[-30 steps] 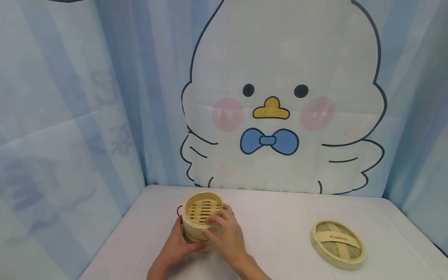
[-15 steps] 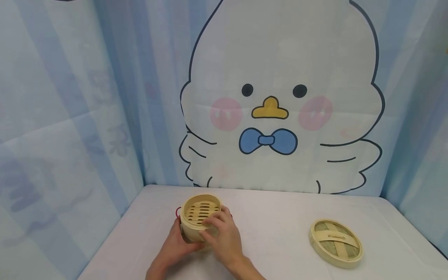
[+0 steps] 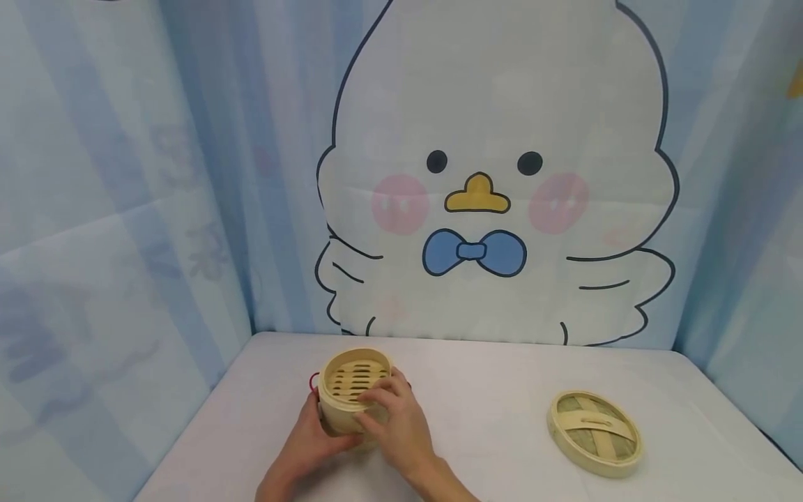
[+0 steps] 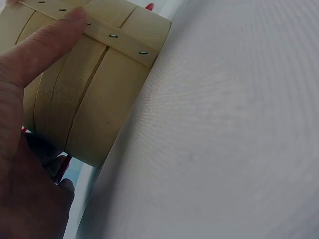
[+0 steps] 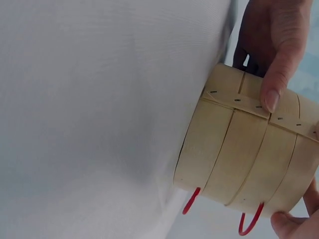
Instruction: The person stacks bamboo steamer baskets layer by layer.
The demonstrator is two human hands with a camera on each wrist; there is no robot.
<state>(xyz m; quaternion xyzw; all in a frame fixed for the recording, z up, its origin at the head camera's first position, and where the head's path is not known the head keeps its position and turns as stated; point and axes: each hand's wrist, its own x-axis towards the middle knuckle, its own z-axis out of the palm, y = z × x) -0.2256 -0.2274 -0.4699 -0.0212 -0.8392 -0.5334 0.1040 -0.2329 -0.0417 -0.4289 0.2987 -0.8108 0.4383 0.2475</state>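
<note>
A two-tier bamboo steamer (image 3: pixel 339 417), round and pale with a slatted floor in its upper tier, stands on the left part of the table. My left hand (image 3: pixel 311 439) grips it low from the left, its thumb (image 4: pixel 50 45) lying along the stapled seam in the left wrist view. From the right, my right hand (image 3: pixel 401 425) holds the upper tier by its rim, fingers over the edge and thumb against the outer wall. Red loops (image 5: pixel 254 220) stick out of the side wall in the right wrist view.
A round bamboo lid (image 3: pixel 596 434) with a woven top and a strap handle lies on the right side of the white-covered table (image 3: pixel 483 404). Behind the table hangs a curtain (image 3: pixel 489 300) with a cartoon bird; more pale blue cloth hangs at both sides.
The steamer's top has come down slightly, with both hands keeping their hold on it. Everything shifts a little to the left in the head view, the lid and curtain included.
</note>
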